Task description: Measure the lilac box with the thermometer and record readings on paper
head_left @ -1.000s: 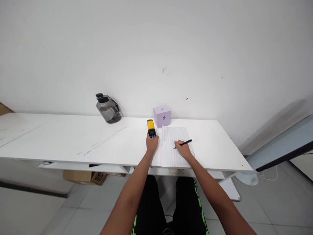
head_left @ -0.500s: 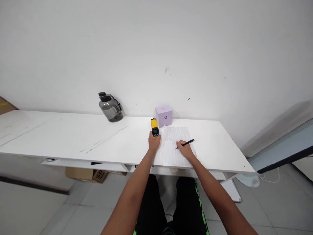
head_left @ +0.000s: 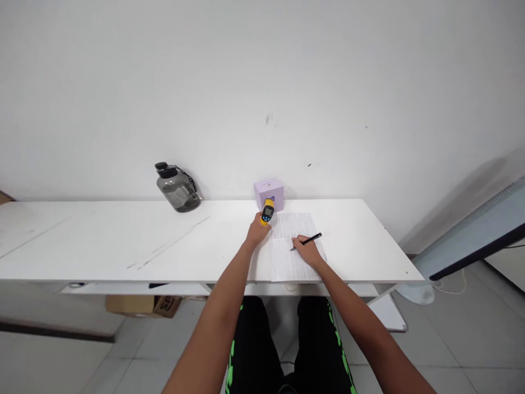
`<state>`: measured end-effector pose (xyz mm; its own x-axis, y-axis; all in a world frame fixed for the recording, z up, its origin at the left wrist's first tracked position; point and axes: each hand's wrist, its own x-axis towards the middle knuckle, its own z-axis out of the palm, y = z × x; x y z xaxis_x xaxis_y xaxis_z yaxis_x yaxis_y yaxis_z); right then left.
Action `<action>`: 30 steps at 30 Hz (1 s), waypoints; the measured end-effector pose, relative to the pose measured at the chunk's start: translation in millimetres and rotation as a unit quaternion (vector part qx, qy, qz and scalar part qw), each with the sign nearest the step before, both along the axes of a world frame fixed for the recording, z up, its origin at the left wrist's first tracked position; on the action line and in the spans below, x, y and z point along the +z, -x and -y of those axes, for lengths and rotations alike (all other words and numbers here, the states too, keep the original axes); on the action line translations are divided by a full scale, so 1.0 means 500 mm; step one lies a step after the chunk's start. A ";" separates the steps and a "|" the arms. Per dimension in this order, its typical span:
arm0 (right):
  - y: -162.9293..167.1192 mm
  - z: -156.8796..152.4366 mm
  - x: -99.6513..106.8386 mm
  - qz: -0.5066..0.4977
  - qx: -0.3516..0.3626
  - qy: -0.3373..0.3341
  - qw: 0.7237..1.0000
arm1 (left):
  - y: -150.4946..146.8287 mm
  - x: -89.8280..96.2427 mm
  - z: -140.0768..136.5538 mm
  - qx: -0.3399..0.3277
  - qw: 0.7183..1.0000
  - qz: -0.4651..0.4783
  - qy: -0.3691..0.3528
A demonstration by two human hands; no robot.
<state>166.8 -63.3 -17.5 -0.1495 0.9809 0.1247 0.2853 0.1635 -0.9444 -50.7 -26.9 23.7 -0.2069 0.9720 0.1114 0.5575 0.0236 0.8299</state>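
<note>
My left hand (head_left: 258, 230) is wrapped round the grip of a yellow and black infrared thermometer gun (head_left: 267, 212), whose small screen and blue buttons face me. Its front end overlaps the lilac box (head_left: 275, 191) from my viewpoint; whether they touch I cannot tell. In my right hand (head_left: 307, 250) is a black pen (head_left: 312, 238), its tip at or just above the open sheets of paper (head_left: 283, 262). Rows of faint writing or print cover the sheets, too small to read. Part of the paper lies under my right hand.
A grey translucent water jug (head_left: 178, 190) with a black cap stands against the wall on the left of the white table (head_left: 123, 235). Cardboard boxes (head_left: 131, 304) sit below the tabletop. A pale upright appliance (head_left: 476, 235) rises beyond the table's right end.
My left hand has turned the thermometer gun so it tilts right, across the front of the lilac box. The right hand keeps the pen at the paper. The whole view has shifted slightly.
</note>
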 end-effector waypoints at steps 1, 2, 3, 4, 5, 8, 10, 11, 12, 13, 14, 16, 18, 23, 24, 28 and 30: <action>0.000 0.000 0.000 -0.002 -0.001 0.001 1.000 | 0.000 -0.001 -0.004 -0.007 1.000 -0.009 0.003; 0.000 0.000 0.000 -0.003 -0.002 0.001 1.000 | 0.000 -0.002 -0.008 -0.013 1.000 -0.015 0.004; 0.000 0.000 0.001 -0.003 -0.003 0.002 1.000 | 0.000 -0.003 -0.011 -0.016 1.000 -0.021 0.006; 0.001 0.001 0.001 -0.003 -0.003 0.001 1.000 | 0.000 -0.004 -0.014 -0.017 1.000 -0.025 0.007; 0.001 0.001 0.002 -0.002 -0.002 0.001 1.000 | -0.001 -0.003 -0.017 -0.018 0.999 -0.029 0.008; 0.002 0.002 0.007 0.003 0.001 0.003 1.000 | -0.006 0.001 -0.021 -0.012 1.000 -0.028 0.008; 0.002 0.003 0.011 0.009 0.001 0.007 1.000 | -0.010 0.005 -0.022 0.001 1.000 -0.010 0.005; 0.002 0.004 0.013 0.011 0.000 0.007 1.000 | -0.012 0.006 -0.023 0.010 1.000 0.002 0.000; 0.002 0.004 0.014 0.012 0.000 0.008 1.000 | -0.013 0.006 -0.023 0.018 1.000 0.013 -0.005; 0.002 0.005 0.015 0.012 0.000 0.008 1.000 | -0.013 0.006 -0.023 0.025 0.999 0.021 -0.011; 0.002 0.005 0.015 0.012 0.000 0.008 1.000 | -0.014 0.006 -0.023 0.029 0.999 0.025 -0.014; 0.001 0.005 0.014 0.009 -0.001 0.008 1.000 | -0.013 0.004 -0.022 0.031 0.999 0.018 -0.013; 0.001 0.003 0.010 0.005 0.000 0.008 1.000 | -0.013 0.003 -0.022 0.025 1.000 0.003 -0.009; 0.002 -0.002 0.002 -0.007 0.002 0.006 1.000 | -0.018 0.008 -0.017 0.004 1.000 -0.024 0.011; 0.002 -0.003 0.002 -0.007 0.001 0.006 1.000 | -0.019 0.008 -0.015 0.002 1.000 -0.027 0.011; 0.002 0.001 0.006 -0.006 0.003 0.008 1.000 | -0.020 0.004 -0.005 -0.005 1.000 -0.014 -0.022; 0.000 0.004 0.011 -0.003 0.006 0.006 1.000 | -0.019 -0.002 0.001 0.006 0.999 0.001 -0.038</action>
